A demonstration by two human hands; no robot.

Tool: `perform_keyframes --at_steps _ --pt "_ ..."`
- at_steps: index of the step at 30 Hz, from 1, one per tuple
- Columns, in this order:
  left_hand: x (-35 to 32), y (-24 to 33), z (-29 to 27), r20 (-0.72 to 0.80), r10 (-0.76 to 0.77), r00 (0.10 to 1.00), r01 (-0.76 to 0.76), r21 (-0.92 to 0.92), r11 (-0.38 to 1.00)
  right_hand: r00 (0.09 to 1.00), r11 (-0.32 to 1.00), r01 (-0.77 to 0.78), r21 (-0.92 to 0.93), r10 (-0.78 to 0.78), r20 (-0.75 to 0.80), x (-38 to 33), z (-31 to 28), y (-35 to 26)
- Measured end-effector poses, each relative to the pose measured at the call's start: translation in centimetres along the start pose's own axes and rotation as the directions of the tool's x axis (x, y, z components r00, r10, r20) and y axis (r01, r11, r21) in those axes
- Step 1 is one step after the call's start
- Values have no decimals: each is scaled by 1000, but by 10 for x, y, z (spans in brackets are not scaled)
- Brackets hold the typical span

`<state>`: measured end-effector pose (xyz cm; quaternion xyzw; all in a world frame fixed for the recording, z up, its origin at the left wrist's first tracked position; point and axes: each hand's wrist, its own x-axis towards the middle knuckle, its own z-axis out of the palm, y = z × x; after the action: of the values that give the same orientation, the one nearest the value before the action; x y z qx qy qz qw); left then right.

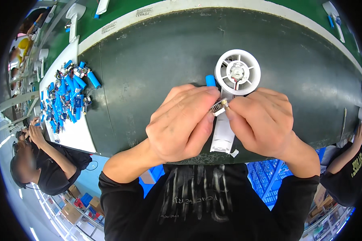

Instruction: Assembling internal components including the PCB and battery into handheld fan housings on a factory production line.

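Observation:
My left hand (pixel 181 120) is closed in a pinch on a small circuit board (pixel 218 107) with metal connectors. A blue cylindrical battery (pixel 210 80) sticks up just past its fingers; whether a wire joins it to the board is hidden. My right hand (pixel 263 120) is also closed, its thumb and fingertip pinching at the board's right end, where a small pale connector shows. Under both hands lies a white handheld fan, its round head (pixel 237 72) beyond my fingers with spokes and a motor hub. The white handle (pixel 222 138) runs toward me.
At the left, a heap of blue batteries with circuit boards (pixel 62 102) lies on a white sheet (pixel 79 138). A small white scrap (pixel 234 153) sits by the near edge of the dark table (pixel 157 52). People work at both sides. Blue crates (pixel 265 180) stand below.

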<state>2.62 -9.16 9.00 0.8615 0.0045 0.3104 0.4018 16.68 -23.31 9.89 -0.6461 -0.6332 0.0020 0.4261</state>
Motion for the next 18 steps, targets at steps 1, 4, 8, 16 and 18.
perform_keyframes --at_steps 1,4,8,16,18 --pt "0 0 0 1 32 999 -32 8 999 1000 1000 0 3 0 10 0 -1 -1" --pt "-2 -3 5 -43 85 995 -85 15 996 1000 1000 2 7 -2 18 -1 0 -1" --pt "-2 -4 9 -69 121 990 -120 16 993 995 998 66 20 -64 -73 -1 9 6" --pt "-1 -5 6 -46 132 990 -131 14 991 995 996 75 36 -73 -62 1 8 7" --pt "-2 -4 5 -39 124 991 -124 20 992 997 996 67 51 -65 -45 1 5 5"
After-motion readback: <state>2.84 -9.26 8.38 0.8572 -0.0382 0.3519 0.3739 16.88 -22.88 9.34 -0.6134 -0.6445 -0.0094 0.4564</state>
